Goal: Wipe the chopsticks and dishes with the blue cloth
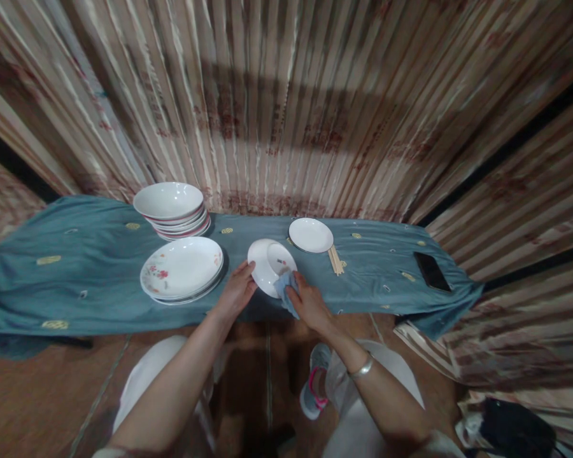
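My left hand grips the left rim of a small white plate, which is tilted with its underside and foot ring showing a small printed mark. In my right hand is a bunched light blue cloth, pressed against the plate's lower right part. Just beyond, another white plate with a dark rim lies on the table, and several wooden chopsticks stick out from beside it. To the left of my left hand sits a stack of oval plates with floral decoration.
A stack of white bowls with red bands stands at the back left. The teal tablecloth hangs over the table's edges. A black phone lies at the right end. A striped curtain closes off the far side.
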`<state>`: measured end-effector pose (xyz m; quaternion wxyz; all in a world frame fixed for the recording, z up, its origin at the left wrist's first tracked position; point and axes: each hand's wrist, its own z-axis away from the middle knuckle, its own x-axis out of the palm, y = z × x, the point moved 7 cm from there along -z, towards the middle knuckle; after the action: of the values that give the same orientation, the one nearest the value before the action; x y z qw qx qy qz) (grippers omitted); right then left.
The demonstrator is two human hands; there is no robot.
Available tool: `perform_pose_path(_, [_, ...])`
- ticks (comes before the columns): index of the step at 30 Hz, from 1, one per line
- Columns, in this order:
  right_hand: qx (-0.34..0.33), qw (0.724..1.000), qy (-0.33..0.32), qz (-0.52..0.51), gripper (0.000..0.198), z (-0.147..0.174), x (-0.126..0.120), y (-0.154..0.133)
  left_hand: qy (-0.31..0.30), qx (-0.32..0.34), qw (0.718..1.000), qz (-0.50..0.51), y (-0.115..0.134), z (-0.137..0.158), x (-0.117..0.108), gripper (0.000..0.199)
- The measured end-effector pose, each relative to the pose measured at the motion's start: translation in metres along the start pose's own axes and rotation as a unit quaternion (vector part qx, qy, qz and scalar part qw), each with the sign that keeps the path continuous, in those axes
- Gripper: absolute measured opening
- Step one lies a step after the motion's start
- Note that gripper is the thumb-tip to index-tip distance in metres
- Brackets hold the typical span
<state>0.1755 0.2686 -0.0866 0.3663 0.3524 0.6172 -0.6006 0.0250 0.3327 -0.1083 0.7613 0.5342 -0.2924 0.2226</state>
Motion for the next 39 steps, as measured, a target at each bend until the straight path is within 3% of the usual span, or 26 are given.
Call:
perform_pose_path(10, [-0.042, 0.998, 0.01, -0.054, 0.055, 0.009, 0.002, -0.024, -0.018, 0.014, 0.999, -0.041, 0.001, 0.0, 0.002, 0.018])
perform_pose_path(19, [-0.104, 0.984, 0.071, -0.123, 0.052, 0.01, -0.006, -0.043, -0.033, 0.021, 0.998, -0.056, 0.0, 0.003, 0.011, 0.031])
perform_pose_path(27, [-0.241, 0.95, 0.195, -0.029, 0.041, 0.007, -0.026, -0.066, -0.057, 0.028, 0.997, -0.054, -0.001, 0.005, 0.017, 0.015])
perform_pose_path(32, [-0.268, 0.946, 0.181, 0.029, 0.044, 0.003, -0.022, -0.074, -0.08, 0.037, 0.994, -0.071, -0.001, 0.01, 0.02, 0.019])
perform_pose_path(39, [-0.274, 0.938, 0.208, 0.033, 0.044, -0.004, -0.029, -0.072, -0.113, 0.032, 0.988, -0.102, -0.003, 0.02, 0.029, 0.033])
